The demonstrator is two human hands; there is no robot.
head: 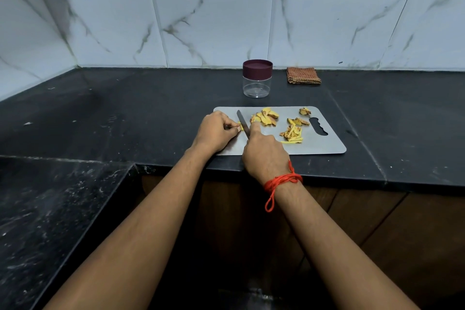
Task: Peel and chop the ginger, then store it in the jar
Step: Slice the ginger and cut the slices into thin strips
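Near the board's [324,145] front edge, the right hand [264,156] is gripping the knife [242,123] by its handle, forefinger stretched along the spine and the blade pointing toward the board's far left corner. Just left of the blade, the left hand [216,131] is pinching a small ginger piece [240,127] flat against the board. Fingertips are hiding most of it, so it is probably a thin slice.

The ginger is likely handling as light, firm and fibrous, with damp cut faces that slip. The hold is best kept on the end away from the blade, fingertips tucked.

Cut strips [293,135] are lying mid-board. More slices [265,116] are waiting near the far edge, with scraps [305,111] by the far right corner. Beyond the board, the jar [257,83] is standing lidded on the counter [151,108], with a cloth [303,75] at the counter's back edge.
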